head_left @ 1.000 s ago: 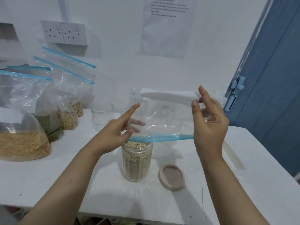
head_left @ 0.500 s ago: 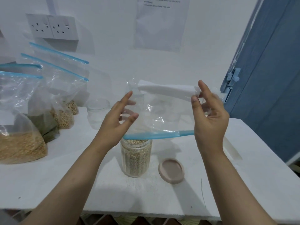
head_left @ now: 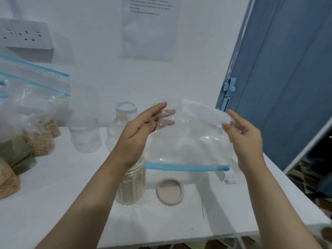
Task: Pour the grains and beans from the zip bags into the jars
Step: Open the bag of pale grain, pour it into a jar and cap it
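Observation:
An empty clear zip bag (head_left: 190, 141) hangs upside down between my hands, its blue zip strip (head_left: 186, 167) lowest. My left hand (head_left: 138, 133) holds the bag's left side with straight fingers, and some fingertips show through the plastic. My right hand (head_left: 246, 139) pinches the upper right edge between thumb and fingers. Below my left wrist stands an open glass jar (head_left: 130, 186) full of pale grains. The bag sits to the right of the jar's mouth. The jar's beige lid (head_left: 169, 191) lies on the table beside it.
Several zip bags of grains and beans (head_left: 36, 139) lean at the left. An empty glass jar (head_left: 85, 137) and a clear jar with a white lid (head_left: 124, 121) stand behind. The white table's front edge (head_left: 179, 238) is near, and a blue door (head_left: 280, 87) is at the right.
The bag has moved right, off the jar's mouth. My left hand has slid up the bag's left side and its fingers have straightened. The right hand keeps its pinch.

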### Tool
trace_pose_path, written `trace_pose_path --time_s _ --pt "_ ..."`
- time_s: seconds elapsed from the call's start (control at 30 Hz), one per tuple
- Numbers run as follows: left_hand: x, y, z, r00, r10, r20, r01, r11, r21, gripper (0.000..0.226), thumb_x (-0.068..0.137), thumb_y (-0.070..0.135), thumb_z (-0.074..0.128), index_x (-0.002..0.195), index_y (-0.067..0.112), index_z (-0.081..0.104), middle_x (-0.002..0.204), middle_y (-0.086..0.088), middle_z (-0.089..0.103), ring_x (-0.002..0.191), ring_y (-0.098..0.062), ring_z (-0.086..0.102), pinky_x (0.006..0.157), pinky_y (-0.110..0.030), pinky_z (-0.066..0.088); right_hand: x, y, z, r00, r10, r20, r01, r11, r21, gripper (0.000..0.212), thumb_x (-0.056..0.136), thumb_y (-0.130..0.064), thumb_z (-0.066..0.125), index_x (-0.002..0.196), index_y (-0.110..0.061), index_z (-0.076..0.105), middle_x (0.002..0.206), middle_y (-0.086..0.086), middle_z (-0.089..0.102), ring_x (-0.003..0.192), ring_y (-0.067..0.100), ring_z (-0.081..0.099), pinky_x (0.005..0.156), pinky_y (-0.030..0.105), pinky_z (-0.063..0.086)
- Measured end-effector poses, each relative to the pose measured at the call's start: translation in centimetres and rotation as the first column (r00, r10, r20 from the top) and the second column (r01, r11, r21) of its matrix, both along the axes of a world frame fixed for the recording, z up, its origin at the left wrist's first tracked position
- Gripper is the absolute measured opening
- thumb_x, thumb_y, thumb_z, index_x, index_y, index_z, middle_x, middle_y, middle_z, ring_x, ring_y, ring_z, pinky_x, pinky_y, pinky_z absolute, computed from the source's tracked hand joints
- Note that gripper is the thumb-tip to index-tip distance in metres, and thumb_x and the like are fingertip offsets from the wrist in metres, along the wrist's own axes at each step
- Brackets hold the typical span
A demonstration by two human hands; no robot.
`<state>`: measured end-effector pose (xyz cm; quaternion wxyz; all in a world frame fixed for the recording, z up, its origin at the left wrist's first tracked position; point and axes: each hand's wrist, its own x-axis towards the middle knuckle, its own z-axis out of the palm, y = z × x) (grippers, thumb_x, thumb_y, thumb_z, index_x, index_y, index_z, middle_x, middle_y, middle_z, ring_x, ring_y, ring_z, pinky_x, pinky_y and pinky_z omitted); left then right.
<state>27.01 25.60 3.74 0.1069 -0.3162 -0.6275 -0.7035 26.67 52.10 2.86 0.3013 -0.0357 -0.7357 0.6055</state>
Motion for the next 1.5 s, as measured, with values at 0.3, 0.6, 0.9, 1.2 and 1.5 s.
trace_pose_path --time_s 0.3,0.6,0.9,1.2,1.5 --pt "-1.8 8.9 0.7 0.709 0.391 -0.588 -0.598 0.774 -0.207 0.020 0.096 0.033 0.056 0.097 0.021 0.072 0.116 0.008 0.052 0.112 -0.015 0.052 0.101 -0.022 0.039 -2.5 8.0 -1.8 0.839 0.355 0.412 -0.342 0.933 -0.108 0.041 0.090 -0.015 0.071 0.129 -0.026 0.065 0.074 -0.005 0.062 0.064 0.012 0.047 0.068 0.026 0.048" --pt "-8.1 12.9 2.4 0.746 0.661 -0.085 -0.658 0.711 -0.249 0.029 0.090 -0.001 0.040 0.080 0.026 0.049 0.080 0.009 0.067 0.066 -0.014 0.059 0.062 -0.032 0.055 -4.1 13.4 -3.9 0.665 0.715 0.214 -0.625 0.690 -0.364 0.028 0.100 -0.046 0.049 0.123 -0.043 0.064 0.091 0.007 0.071 0.077 0.023 0.052 0.079 0.034 0.045" --pt "-9.1 13.1 -3.1 0.663 0.590 0.460 -0.555 0.800 -0.226 0.043 0.093 0.013 0.060 0.135 0.023 0.054 0.128 0.010 0.058 0.059 -0.011 0.052 0.059 -0.021 0.042 -5.7 11.5 -5.7 0.881 0.458 0.117 -0.464 0.886 0.023 0.059 0.087 -0.041 0.068 0.131 -0.066 0.037 0.132 -0.038 0.041 0.102 -0.004 0.058 0.083 0.014 0.048" --pt "-8.0 10.5 -6.2 0.651 0.757 0.057 -0.576 0.541 -0.612 0.072 0.084 0.012 0.068 0.149 0.026 0.039 0.148 0.012 0.038 0.122 -0.015 0.052 0.104 -0.030 0.040 -7.7 11.0 -8.1 0.838 0.397 0.376 -0.488 0.853 0.188 0.079 0.091 -0.034 0.070 0.150 -0.055 0.022 0.132 -0.005 0.055 0.090 0.014 0.065 0.092 0.026 0.051" --pt "-7.5 9.6 -6.0 0.618 0.777 -0.121 -0.619 0.386 -0.684 0.077 0.086 0.009 0.062 0.154 0.024 0.030 0.156 0.011 0.030 0.127 -0.010 0.045 0.088 -0.019 0.031 -8.0 11.3 -12.0 0.589 -0.032 0.807 -0.549 0.717 0.429 0.099 0.089 -0.046 0.064 0.156 -0.041 -0.009 0.161 0.011 0.007 0.135 0.036 0.040 0.111 0.046 0.037"
